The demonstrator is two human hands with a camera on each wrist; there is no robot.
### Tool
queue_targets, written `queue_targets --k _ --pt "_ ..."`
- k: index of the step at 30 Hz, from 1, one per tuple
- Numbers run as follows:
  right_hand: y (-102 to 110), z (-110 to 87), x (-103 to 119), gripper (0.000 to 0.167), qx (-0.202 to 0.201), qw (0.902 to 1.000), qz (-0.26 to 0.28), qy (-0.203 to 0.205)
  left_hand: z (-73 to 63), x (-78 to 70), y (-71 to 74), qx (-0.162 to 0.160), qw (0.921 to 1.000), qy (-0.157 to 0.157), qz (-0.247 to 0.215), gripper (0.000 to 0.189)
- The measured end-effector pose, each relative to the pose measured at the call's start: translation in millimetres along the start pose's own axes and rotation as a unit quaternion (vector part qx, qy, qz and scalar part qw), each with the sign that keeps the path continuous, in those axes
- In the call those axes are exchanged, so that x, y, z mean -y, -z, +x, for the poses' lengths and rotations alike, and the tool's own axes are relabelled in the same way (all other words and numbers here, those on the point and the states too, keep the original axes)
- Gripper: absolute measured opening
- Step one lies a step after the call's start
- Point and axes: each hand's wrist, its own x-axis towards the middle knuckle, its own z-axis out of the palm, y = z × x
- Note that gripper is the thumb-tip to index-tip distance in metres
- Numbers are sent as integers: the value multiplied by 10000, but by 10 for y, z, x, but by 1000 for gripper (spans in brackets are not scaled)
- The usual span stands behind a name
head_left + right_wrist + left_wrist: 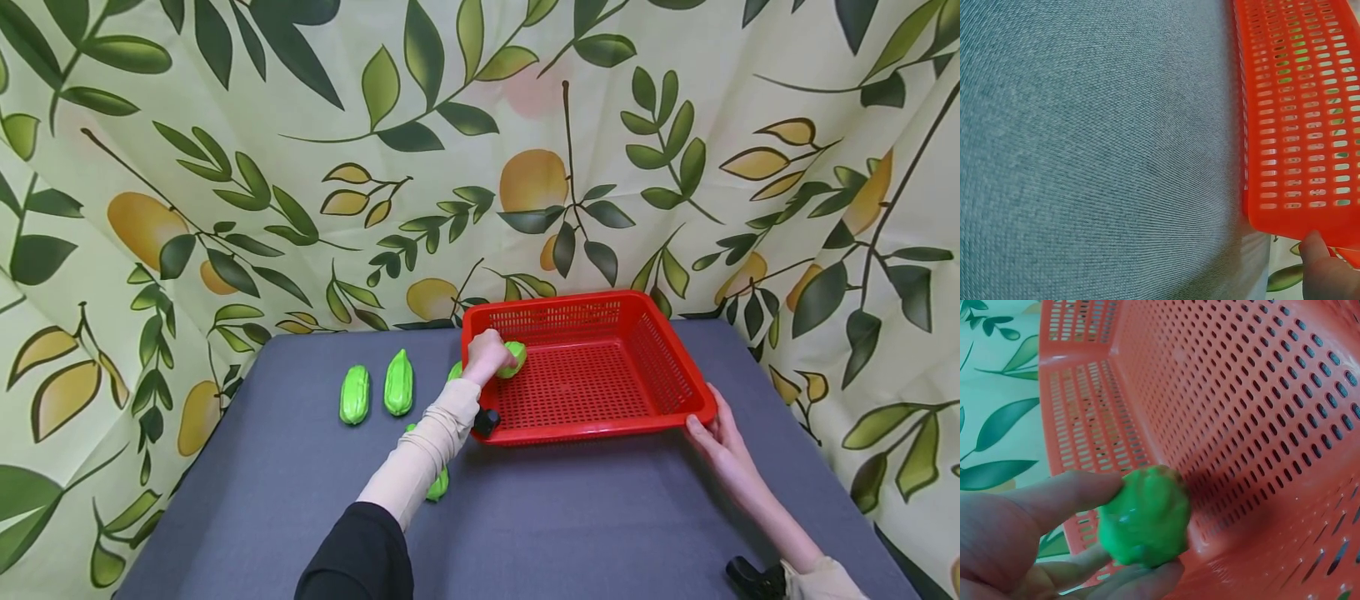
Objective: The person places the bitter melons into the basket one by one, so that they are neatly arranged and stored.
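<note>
My left hand (487,354) pinches a green ridged gourd (513,360) between thumb and fingers, over the left end of a red plastic basket (577,432). In the left wrist view the gourd (1144,519) shows end-on, close above the basket's slotted floor (1229,419). At the basket's front right corner, my right hand (720,433) grips the rim. The right wrist view shows the thumb (1315,247) pressed against the basket's outer wall (1297,150).
Two more green gourds lie left of the basket, one plump (354,394) and one pointed (399,383). Another gourd (438,485) is partly hidden under my left forearm. A grey cloth (570,517) covers the table; a leaf-patterned curtain (300,167) hangs behind it.
</note>
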Motion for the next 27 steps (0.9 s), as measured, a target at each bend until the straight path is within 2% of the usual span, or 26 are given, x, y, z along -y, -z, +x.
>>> queue_targets --k 6,14,22,27 --pt "21 26 26 71 61 9999 100 14 -9 -16 -1 214 9997 69 -39 30" --pt "32 35 11 70 116 9990 354 251 19 -48 -11 576 9972 -23 468 27" --pt "25 2 0 70 83 9997 107 212 -5 -49 -43 787 9948 -1 641 26" --pt "7 -5 -2 71 7 9999 -58 91 44 -66 -138 926 9857 105 1404 37"
